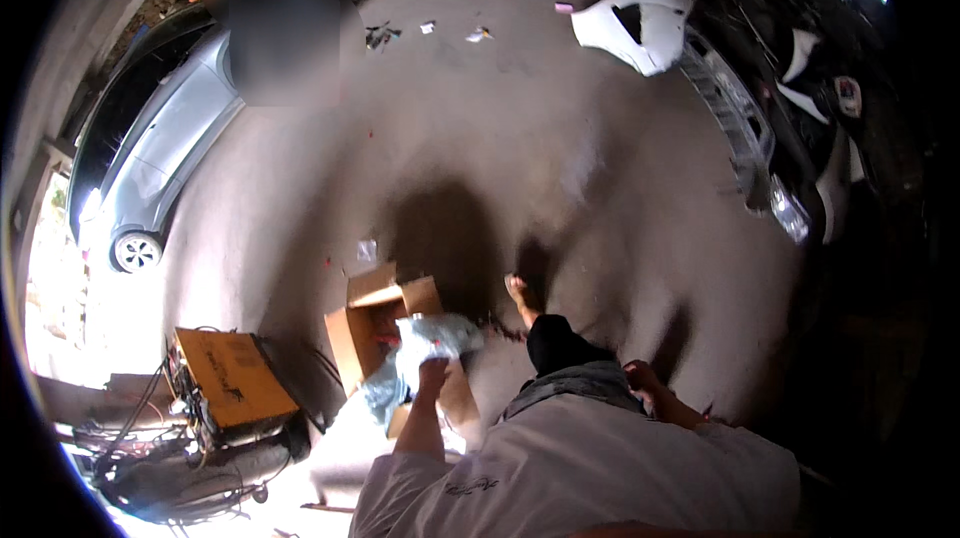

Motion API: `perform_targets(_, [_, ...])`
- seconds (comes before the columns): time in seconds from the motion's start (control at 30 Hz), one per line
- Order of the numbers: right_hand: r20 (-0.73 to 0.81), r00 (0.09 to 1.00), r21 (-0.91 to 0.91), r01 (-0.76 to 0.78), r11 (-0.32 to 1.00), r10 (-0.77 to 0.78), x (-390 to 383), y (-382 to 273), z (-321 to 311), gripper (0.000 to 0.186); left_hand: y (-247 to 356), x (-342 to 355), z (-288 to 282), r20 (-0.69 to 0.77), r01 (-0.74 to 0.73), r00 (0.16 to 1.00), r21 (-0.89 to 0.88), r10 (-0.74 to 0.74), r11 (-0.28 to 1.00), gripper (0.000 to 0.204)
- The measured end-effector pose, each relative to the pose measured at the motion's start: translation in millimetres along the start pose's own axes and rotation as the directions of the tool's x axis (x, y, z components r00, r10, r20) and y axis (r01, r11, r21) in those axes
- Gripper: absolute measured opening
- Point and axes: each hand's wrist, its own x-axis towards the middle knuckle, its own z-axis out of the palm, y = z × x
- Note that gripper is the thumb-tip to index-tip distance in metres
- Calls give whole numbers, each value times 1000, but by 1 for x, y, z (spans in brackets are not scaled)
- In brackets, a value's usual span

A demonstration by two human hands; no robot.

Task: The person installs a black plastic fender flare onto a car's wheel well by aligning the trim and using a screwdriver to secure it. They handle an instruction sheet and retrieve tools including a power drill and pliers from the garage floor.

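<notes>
My left hand (433,375) is closed on a pale, crumpled plastic bag (425,336) over an open cardboard box (352,343). The box stands on the floor with its flaps folded out, and small reddish things show inside it. A bluish part of the plastic hangs over the box's near side. Close to my right hip, my right hand (642,378) is held with its fingers curled, apart from the box. Whatever it may hold is hidden.
An orange machine (235,378) with tangled cables (190,448) stands left of the box. Farther off is a silver car (170,158). At right lie a white body panel (650,13), a bumper part (735,108) and a headlight (788,210). Small litter (480,35) dots the concrete floor.
</notes>
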Motion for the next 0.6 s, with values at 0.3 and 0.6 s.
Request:
perform_targets(0.3, [-143, 988, -705, -146, 694, 64, 455, -265, -133, 34, 42, -10, -117, 242, 518, 648, -835, -722, 185, 26])
perform_targets(0.6, [-92, 996, -18, 2, 1000, -3, 770, -601, -112, 27, 159, 295, -177, 126, 474, 871, -471, -475, 744, 32])
